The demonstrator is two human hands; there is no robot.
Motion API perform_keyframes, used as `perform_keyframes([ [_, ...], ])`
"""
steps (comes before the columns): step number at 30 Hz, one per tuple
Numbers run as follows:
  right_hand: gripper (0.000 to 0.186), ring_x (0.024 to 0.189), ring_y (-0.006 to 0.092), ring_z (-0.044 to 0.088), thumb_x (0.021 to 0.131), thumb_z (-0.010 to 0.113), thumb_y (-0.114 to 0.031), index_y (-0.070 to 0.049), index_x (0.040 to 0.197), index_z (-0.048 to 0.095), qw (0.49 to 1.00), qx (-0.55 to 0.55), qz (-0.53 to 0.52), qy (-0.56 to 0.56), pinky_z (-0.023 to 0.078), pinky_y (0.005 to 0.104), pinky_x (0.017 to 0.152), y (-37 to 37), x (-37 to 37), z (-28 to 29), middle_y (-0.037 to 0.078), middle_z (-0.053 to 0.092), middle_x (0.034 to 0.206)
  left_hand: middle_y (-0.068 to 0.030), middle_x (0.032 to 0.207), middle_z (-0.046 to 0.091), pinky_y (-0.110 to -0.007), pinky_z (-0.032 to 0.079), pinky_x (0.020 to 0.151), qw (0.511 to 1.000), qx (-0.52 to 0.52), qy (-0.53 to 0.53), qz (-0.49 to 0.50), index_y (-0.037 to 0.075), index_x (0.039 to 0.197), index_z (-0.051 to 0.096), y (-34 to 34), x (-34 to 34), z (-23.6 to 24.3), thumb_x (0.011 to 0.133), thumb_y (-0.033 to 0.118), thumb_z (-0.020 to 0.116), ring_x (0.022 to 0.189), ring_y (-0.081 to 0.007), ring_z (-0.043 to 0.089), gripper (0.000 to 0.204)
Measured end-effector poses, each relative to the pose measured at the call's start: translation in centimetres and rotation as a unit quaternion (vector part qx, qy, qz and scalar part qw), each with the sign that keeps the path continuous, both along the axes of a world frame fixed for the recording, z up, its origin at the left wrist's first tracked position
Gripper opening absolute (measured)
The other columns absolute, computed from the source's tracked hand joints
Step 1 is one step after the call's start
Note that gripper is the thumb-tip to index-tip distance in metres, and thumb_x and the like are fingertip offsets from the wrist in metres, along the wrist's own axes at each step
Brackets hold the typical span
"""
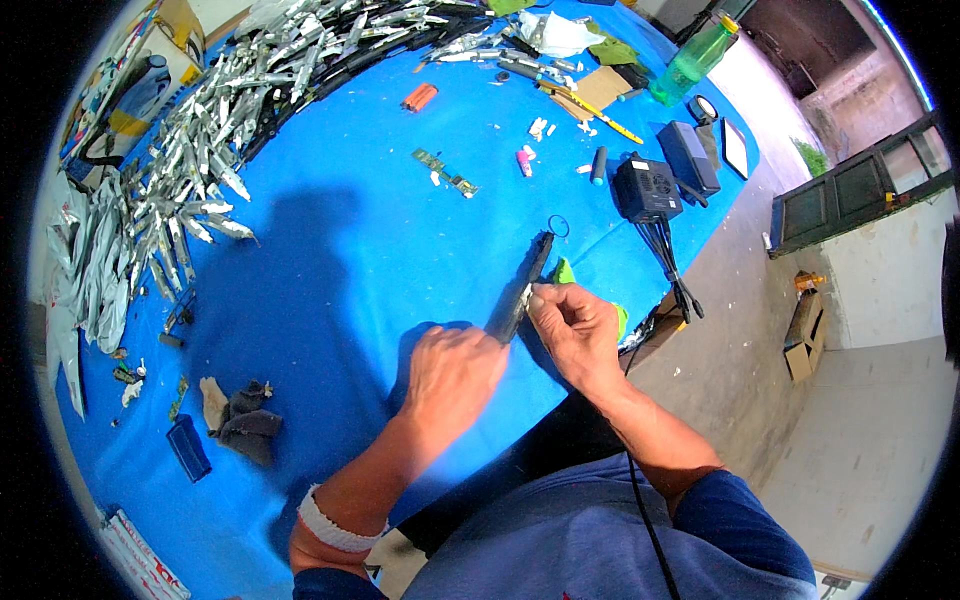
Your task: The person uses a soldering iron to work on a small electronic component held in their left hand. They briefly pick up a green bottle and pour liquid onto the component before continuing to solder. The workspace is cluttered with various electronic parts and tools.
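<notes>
A long, narrow black piece [525, 290] points up and away over the blue cloth, with a whitish bit along its right edge. My left hand [455, 370] is closed round its near end, the back of the hand hiding the fingertips. From the right, my right hand [578, 330] pinches at that edge, thumb and index finger together by the whitish bit. Whether the pinch holds the bit or only presses the black piece I cannot tell. Just beyond the far end lies a thin dark ring [558, 227]. Something bright green [564, 271] shows behind my right hand.
A large heap of silver and black strips [290, 75] fills the far left. On the right lie a black box with cables [647, 190], a dark case [688, 158] and a green bottle [693, 65]. A circuit board [445, 172] and grey cloth [250, 425] lie on the table.
</notes>
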State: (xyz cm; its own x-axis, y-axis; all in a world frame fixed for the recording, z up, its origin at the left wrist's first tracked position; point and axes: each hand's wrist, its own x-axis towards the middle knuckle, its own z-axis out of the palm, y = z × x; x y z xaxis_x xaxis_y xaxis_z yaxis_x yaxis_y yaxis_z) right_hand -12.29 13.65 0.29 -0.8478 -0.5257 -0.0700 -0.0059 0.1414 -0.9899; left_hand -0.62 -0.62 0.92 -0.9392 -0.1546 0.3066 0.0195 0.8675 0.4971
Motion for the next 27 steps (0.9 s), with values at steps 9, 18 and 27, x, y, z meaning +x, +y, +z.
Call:
perform_keyframes([
  [9, 0.013, 0.08, 0.0057, 0.061, 0.099, 0.067, -0.006, 0.004, 0.106, 0.072, 0.999, -0.009, -0.044, 0.015, 0.05, 0.0233, 0.071, -0.2, 0.5, -0.1, 0.0, 0.071, 0.089, -0.0107, 0.069, 0.062, -0.046, 0.048, 0.067, 1.0, 0.0, -0.007, -0.003, 0.007, 0.066, 0.062, 0.0, 0.0, -0.2, 0.088, 0.021, 0.072, 0.068, -0.0323, 0.065, 0.027],
  [18, 0.013, 0.077, 0.0038, 0.057, 0.1, 0.067, -0.007, 0.004, 0.104, 0.072, 0.999, -0.034, 0.012, 0.013, 0.048, 0.0225, 0.068, 0.4, 0.1, -0.5, -0.002, 0.069, 0.085, -0.0112, 0.069, 0.062, -0.046, 0.048, 0.067, 1.0, -0.003, -0.011, 0.001, 0.007, 0.066, 0.062, 0.0, 0.0, 0.0, 0.088, 0.021, 0.072, 0.068, -0.0322, 0.065, 0.028],
  [27, 0.013, 0.075, 0.0036, 0.057, 0.099, 0.067, -0.008, 0.004, 0.103, 0.072, 0.998, 0.015, -0.039, 0.039, 0.048, 0.0221, 0.066, -0.3, 0.1, -0.3, -0.002, 0.069, 0.084, -0.0111, 0.068, 0.061, -0.046, 0.048, 0.066, 1.0, -0.001, -0.003, -0.001, 0.007, 0.066, 0.061, 0.0, 0.0, -0.1, 0.088, 0.02, 0.072, 0.067, -0.0321, 0.065, 0.028],
])
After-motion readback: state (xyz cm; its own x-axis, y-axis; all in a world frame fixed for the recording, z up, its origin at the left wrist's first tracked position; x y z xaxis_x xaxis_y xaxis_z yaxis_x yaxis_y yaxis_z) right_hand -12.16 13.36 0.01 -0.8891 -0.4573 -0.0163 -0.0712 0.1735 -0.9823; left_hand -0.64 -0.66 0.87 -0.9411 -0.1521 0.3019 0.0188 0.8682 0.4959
